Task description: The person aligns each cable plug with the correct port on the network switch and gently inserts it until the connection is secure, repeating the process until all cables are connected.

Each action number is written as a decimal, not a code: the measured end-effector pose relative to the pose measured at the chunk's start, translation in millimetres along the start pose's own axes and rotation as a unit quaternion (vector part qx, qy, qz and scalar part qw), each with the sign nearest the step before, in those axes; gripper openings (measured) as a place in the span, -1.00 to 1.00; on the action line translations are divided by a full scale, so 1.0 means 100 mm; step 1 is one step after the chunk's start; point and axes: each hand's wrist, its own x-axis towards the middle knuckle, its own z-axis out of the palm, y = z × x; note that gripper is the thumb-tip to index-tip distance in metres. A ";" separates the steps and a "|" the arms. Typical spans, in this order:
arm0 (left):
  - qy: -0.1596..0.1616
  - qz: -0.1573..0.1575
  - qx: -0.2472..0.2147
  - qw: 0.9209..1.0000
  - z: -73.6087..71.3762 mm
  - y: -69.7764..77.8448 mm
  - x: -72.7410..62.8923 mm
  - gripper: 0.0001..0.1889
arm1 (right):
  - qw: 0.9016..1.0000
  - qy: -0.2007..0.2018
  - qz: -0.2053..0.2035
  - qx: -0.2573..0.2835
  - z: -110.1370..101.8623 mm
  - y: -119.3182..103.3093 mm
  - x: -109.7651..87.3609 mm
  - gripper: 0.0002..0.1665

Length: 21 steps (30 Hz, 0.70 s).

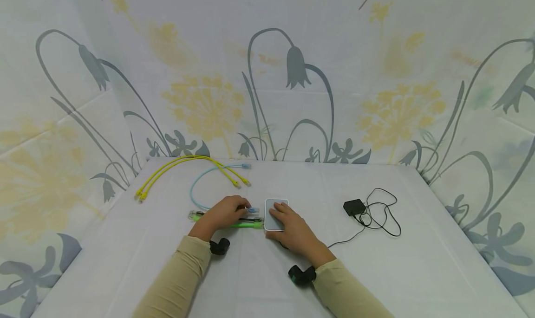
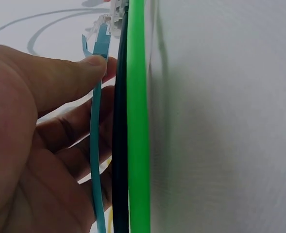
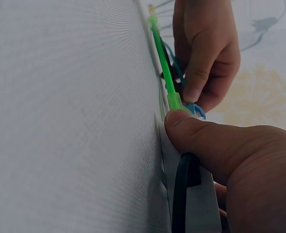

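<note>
My left hand (image 1: 225, 211) pinches a light blue network cable (image 2: 96, 126) between thumb and fingers, just behind its clear plug (image 2: 103, 36). The plug points at the left side of a small white box with a grey top (image 1: 273, 219), apart from it in the head view. A green network cable (image 2: 138, 121) and a black one (image 2: 120, 121) run side by side into that side. Around the box, my right hand (image 1: 294, 227) grips with its thumb on the near edge and fingers over the top. A black power cord (image 3: 180, 199) enters the box beside the thumb.
Two yellow network cables (image 1: 167, 162) lie at the back left of the white-covered table (image 1: 259, 281). The blue cable's other plug (image 1: 246, 166) rests at the back. To the right are a black power adapter (image 1: 354, 207) and its loosely coiled cord (image 1: 386, 207). Patterned cloth (image 1: 267, 90) hangs behind.
</note>
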 end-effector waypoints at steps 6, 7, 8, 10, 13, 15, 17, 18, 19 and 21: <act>0.000 0.010 0.009 1.000 0.02 0.03 0.01 -0.78 | 1.000 -0.007 0.003 -0.008 0.00 0.00 0.00 -0.17; 0.000 0.010 0.010 1.000 0.03 0.03 0.01 -0.78 | 1.000 -0.006 0.002 -0.009 0.00 0.00 0.00 -0.17; 0.001 0.011 0.010 1.000 0.04 0.03 0.01 -0.78 | 1.000 -0.006 0.001 -0.009 -0.01 0.00 0.00 -0.17; 0.002 0.014 0.013 1.000 0.05 0.03 0.02 -0.78 | 1.000 -0.004 0.000 -0.008 -0.01 0.00 0.00 -0.17; 0.003 0.015 0.015 1.000 0.07 0.05 0.04 -0.78 | 1.000 0.001 -0.004 -0.003 -0.02 -0.01 0.00 -0.18; 0.001 0.016 0.018 1.000 0.07 0.06 0.04 -0.78 | 1.000 0.003 -0.005 -0.001 -0.02 -0.01 -0.01 -0.18; -0.001 0.014 0.018 1.000 0.08 0.07 0.04 -0.79 | 1.000 0.004 -0.004 0.000 -0.02 -0.01 -0.01 -0.19; -0.001 0.014 0.018 1.000 0.08 0.07 0.04 -0.79 | 1.000 0.003 -0.003 0.000 -0.02 -0.01 -0.01 -0.19; -0.002 0.016 0.017 1.000 0.08 0.07 0.03 -0.79 | 1.000 0.003 -0.003 -0.001 -0.02 0.00 -0.01 -0.19; -0.002 0.017 0.015 1.000 0.09 0.08 0.03 -0.79 | 1.000 0.001 -0.001 -0.001 -0.02 0.00 -0.01 -0.19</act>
